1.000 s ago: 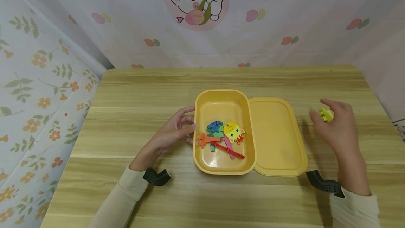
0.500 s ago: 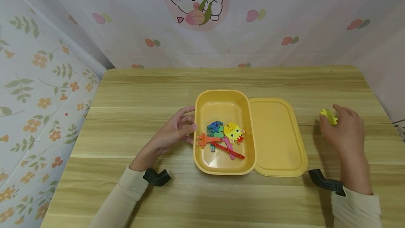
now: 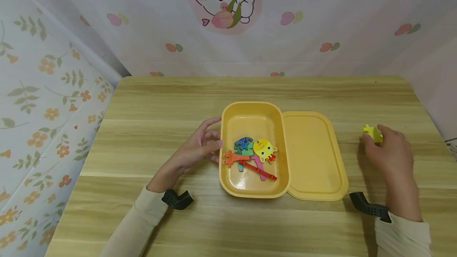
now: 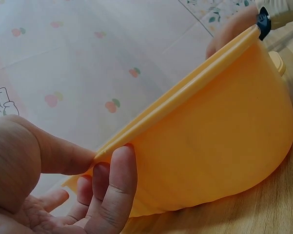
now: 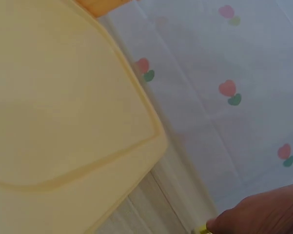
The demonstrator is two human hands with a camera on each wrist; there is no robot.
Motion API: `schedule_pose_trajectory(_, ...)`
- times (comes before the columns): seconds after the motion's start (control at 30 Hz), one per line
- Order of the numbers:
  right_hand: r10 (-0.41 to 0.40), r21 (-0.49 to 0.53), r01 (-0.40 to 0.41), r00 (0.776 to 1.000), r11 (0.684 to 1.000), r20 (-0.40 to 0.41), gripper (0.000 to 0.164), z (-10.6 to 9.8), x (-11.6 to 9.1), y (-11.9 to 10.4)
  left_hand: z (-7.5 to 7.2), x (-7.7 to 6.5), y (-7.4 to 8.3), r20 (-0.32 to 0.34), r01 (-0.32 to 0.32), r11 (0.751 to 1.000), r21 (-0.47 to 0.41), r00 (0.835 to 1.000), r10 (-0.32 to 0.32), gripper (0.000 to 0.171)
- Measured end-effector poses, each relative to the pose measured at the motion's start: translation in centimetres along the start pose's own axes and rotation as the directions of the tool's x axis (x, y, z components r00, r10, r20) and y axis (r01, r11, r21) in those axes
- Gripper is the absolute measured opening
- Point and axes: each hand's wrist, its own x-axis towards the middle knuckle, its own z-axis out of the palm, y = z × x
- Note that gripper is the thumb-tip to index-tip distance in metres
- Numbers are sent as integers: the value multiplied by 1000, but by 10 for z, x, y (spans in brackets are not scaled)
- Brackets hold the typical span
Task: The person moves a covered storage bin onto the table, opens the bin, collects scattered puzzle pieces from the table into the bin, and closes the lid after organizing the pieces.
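A yellow plastic box [image 3: 255, 120] stands on the table with several puzzle pieces inside. My left hand [image 3: 196, 148] pinches its left rim, and the left wrist view has the thumb at the rim and fingers [image 4: 121, 180] against the outer wall. Among the pieces are a yellow animal-face piece [image 3: 263, 149], an orange piece [image 3: 233, 158], a thin red piece [image 3: 258, 169] and blue, green and pink ones. Right of the lid, my right hand [image 3: 392, 154] holds a yellow puzzle piece [image 3: 373, 133] between thumb and fingers. Only a sliver of it shows in the right wrist view.
The box's yellow lid [image 3: 315, 156] lies flat against the box's right side. Wood-grain table [image 3: 168, 102] surrounds both. Behind the table hangs a printed curtain [image 3: 303, 50], and a floral cloth [image 3: 46, 102] covers the left side.
My right hand has moved a little right and toward me with the yellow puzzle piece, which shows more clearly now. The left hand, box and lid have stayed in place.
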Motion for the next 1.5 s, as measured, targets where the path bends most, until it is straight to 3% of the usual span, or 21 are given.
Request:
schedule_pose_trajectory(0.4, 9, -37, -8, 1000, 999, 12, 56, 2, 2, 2, 0, -1, 0, -10, 8, 1000, 1, 1000, -8, 70)
schedule_pose_trajectory(0.93, -10, 8, 11, 992, 1000, -127, 53, 7, 0, 2, 0, 0, 0, 8, -3, 1000, -4, 1000, 3, 69)
schedule_pose_trajectory(1.5, 40, 243, -5, 989, 970, -139, 60, 3, 1, -11, 0, 1, -1, 11, 1, 1000, -4, 1000, -1, 69)
